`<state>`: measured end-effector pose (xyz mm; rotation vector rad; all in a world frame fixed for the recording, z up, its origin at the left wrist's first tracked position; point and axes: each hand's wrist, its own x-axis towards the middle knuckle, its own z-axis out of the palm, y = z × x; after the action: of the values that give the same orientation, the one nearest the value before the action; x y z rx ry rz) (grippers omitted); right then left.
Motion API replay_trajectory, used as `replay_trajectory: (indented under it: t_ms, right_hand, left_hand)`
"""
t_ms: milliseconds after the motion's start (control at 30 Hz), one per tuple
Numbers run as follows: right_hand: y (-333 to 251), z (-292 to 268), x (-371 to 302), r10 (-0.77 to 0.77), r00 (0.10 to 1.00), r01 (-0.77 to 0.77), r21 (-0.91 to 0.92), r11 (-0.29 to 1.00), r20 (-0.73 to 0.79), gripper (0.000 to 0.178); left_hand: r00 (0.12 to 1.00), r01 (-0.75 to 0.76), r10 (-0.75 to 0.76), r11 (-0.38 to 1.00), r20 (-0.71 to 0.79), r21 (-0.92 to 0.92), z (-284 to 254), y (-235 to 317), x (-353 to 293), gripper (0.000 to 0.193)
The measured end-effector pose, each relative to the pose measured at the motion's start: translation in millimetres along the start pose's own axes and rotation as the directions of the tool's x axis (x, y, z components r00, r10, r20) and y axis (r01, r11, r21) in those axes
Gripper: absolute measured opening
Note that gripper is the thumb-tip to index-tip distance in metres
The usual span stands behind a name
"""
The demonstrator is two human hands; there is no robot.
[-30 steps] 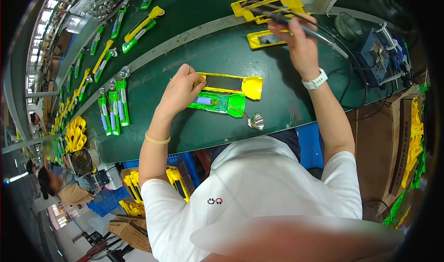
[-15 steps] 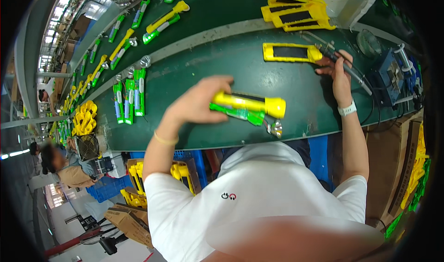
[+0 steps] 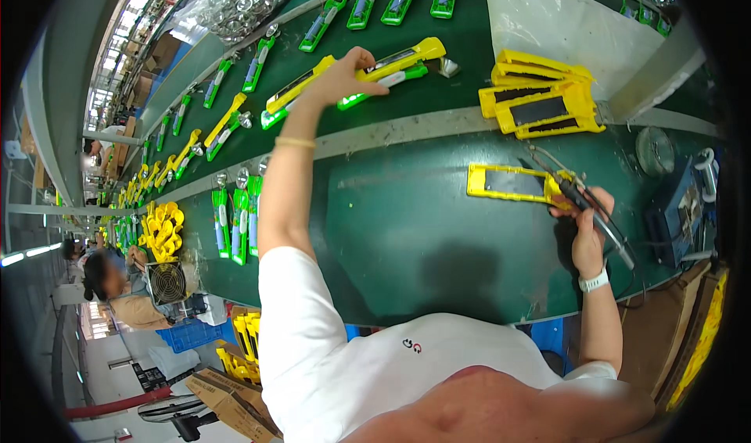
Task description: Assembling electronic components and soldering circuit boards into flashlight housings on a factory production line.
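Note:
My left hand point(image 3: 340, 79) reaches across to the far strip of the green bench, its fingers wrapped around a flashlight body with a yellow shell half point(image 3: 403, 60) and a green shell half point(image 3: 399, 78). A shiny reflector point(image 3: 448, 68) sits at its right end. My right hand point(image 3: 588, 228) is closed on a soldering iron point(image 3: 583, 199) with a black grip, pointing up and left. Beside the iron lies an open yellow shell point(image 3: 508, 183) with a dark panel, its right end close to my right fingertips; whether they touch it I cannot tell.
Yellow shells point(image 3: 547, 111) are piled beyond my right hand. A wire spool point(image 3: 655, 151) and a blue boxy device point(image 3: 673, 220) stand at the right. Several green halves point(image 3: 221, 224) lie left. A raised strip point(image 3: 454, 124) crosses the bench. A co-worker point(image 3: 117, 279) sits near a fan point(image 3: 167, 283).
My left hand has carried the flashlight body from the near edge to the far strip. My right hand still holds the soldering iron by the yellow shell. The view has shifted.

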<state>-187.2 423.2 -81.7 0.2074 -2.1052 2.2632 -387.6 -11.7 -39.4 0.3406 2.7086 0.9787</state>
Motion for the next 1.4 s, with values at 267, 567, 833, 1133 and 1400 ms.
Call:
replay_trajectory:
  t_ms: [267,567,833,1133,1400]
  right_hand:
    - [-10.4,5.9,9.2,0.018,1.000,-0.018,0.014,1.000,-0.009,0.049]
    - [-1.2,-5.0,-1.0,0.056,0.996,-0.061,0.080,0.995,0.062,0.044]
    - [-17.4,28.8,-1.2,0.324,0.909,-0.394,0.281,0.875,0.264,0.031]
    - [-27.5,23.7,-50.6,0.047,0.976,0.037,0.374,0.927,-0.214,0.027]
    - [-38.4,54.9,-79.7,0.031,0.990,0.022,0.372,0.928,-0.134,0.020]
  left_hand:
    - [0.818,0.541,-0.345,0.734,-0.461,0.411,-27.9,-45.1,176.7,0.075]
    - [0.858,0.105,0.032,0.966,-0.513,0.236,-15.6,4.7,23.8,0.066]
    - [0.914,-0.398,0.400,0.916,0.060,-0.043,121.3,110.2,-199.5,0.050]
    - [0.848,-0.378,0.478,0.847,-0.227,0.373,132.7,112.3,-236.1,0.050]
    - [0.858,-0.379,0.329,0.924,-0.394,-0.052,166.0,139.4,-220.9,0.015]
